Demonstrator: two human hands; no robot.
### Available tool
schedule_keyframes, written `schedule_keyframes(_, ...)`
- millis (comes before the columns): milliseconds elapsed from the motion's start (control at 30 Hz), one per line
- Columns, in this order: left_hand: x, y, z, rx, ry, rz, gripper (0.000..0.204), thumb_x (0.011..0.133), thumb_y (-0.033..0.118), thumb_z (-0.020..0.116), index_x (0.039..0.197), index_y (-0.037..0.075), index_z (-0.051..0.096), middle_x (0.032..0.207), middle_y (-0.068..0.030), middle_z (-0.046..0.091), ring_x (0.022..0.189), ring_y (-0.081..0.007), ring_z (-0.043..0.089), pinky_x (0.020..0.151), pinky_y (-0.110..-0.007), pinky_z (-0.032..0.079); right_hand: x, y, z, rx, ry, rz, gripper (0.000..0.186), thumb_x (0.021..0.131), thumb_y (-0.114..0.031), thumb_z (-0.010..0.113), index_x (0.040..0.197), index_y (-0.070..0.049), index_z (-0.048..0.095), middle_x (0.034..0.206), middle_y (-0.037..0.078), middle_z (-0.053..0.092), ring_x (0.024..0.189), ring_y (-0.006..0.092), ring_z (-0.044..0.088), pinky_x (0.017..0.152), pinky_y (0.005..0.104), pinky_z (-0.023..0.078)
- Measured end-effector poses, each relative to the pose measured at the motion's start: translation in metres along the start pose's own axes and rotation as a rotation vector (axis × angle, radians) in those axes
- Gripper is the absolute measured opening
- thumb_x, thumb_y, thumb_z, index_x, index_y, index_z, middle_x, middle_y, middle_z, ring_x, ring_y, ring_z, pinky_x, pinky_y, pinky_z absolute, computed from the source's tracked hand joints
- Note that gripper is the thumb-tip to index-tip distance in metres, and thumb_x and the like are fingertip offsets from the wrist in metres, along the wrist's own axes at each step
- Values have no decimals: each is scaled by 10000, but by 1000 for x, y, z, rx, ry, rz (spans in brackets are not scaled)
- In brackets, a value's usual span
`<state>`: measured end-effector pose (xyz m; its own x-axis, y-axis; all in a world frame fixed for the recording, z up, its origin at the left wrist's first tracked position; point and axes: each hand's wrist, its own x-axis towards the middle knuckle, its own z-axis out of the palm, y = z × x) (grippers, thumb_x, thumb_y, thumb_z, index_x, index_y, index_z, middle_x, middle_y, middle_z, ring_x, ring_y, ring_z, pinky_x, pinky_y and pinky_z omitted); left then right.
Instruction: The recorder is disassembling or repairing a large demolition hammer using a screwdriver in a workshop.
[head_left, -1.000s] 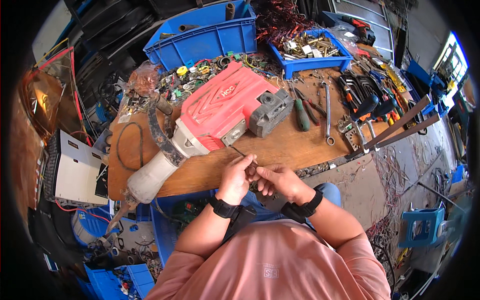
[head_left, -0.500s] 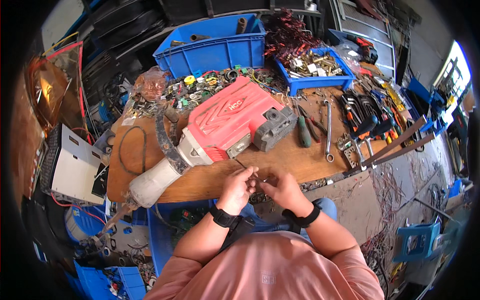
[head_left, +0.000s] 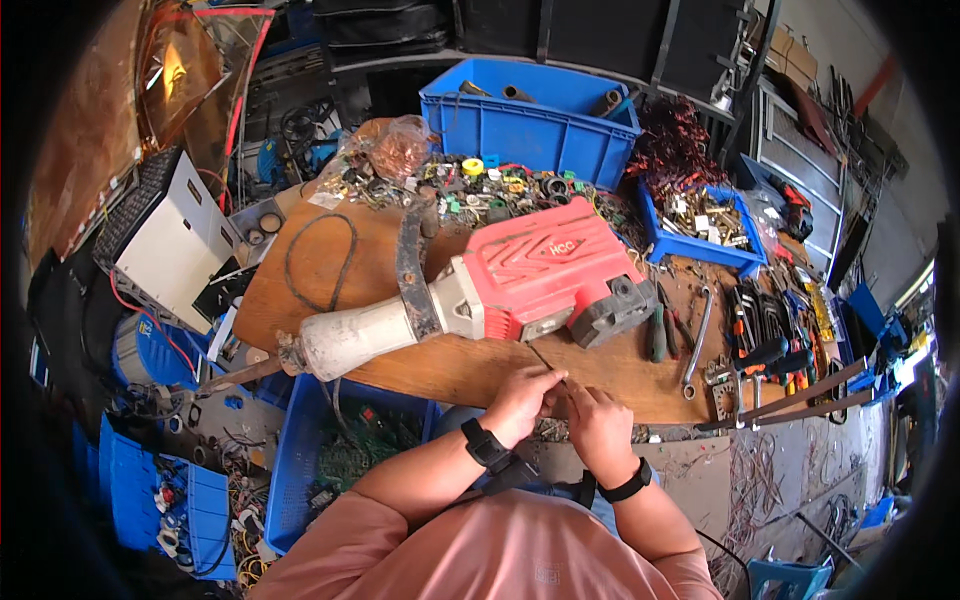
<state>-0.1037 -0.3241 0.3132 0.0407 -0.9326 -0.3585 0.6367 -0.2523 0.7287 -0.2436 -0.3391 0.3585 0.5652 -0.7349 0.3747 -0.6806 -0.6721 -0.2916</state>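
A red and grey demolition hammer (head_left: 555, 250) lies across the wooden bench, its pale nose (head_left: 360, 345) and long chisel pointing to the lower left. A thin dark cable (head_left: 541, 354) runs from under its body to my hands at the bench's front edge. My left hand (head_left: 525, 402) is closed with its fingertips pinching the cable. Close beside it, almost touching, my right hand (head_left: 600, 428) is closed too, its fingers bent around something at the cable's end. The fingers hide what exactly lies between them.
On the bench (head_left: 450, 375), pliers, a green-handled screwdriver (head_left: 656, 334) and a wrench (head_left: 698, 343) lie right of the hammer. Small scrap parts (head_left: 500, 190) cover the back, before a blue crate (head_left: 540, 135). A blue tray (head_left: 705, 250) holds brass pieces. A blue bin (head_left: 290, 475) stands below.
The view has swung left, so the bench and hammer appear farther right and lower. My hands stay together at the cable; my right hand has turned, its back now facing more upward.
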Motion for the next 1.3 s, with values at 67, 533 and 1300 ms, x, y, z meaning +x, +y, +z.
schedule_keyframes(67, -7, 10, 10, -52, 18, 18, 159, 861, 184, 554, 764, 66, 599, 670, -29, 588, 551, -131, 556, 482, -228, 419, 5, 0, 2, 53, 23, 3, 192, 809, -185, 565, 949, -72, 633, 730, 111, 629, 624, 307, 608, 549, 379, 493)
schedule_keyframes(533, -6, 13, 8, -34, 100, -38, 116, 857, 151, 558, 871, 40, 591, 659, 3, 494, 500, -76, 418, 421, -218, 294, 0, 11, 15, 291, 46, 105, 195, 728, -105, 672, 899, -31, 613, 730, 112, 600, 664, 255, 601, 560, 336, 469)
schedule_keyframes(1300, -4, 5, 8, -8, 97, -78, 138, 881, 183, 530, 848, 61, 586, 643, 19, 494, 492, -70, 415, 407, -219, 286, -3, 7, 8, 139, 28, -134, 189, 767, -91, 562, 945, -40, 597, 711, 81, 582, 635, 246, 592, 558, 352, 493)
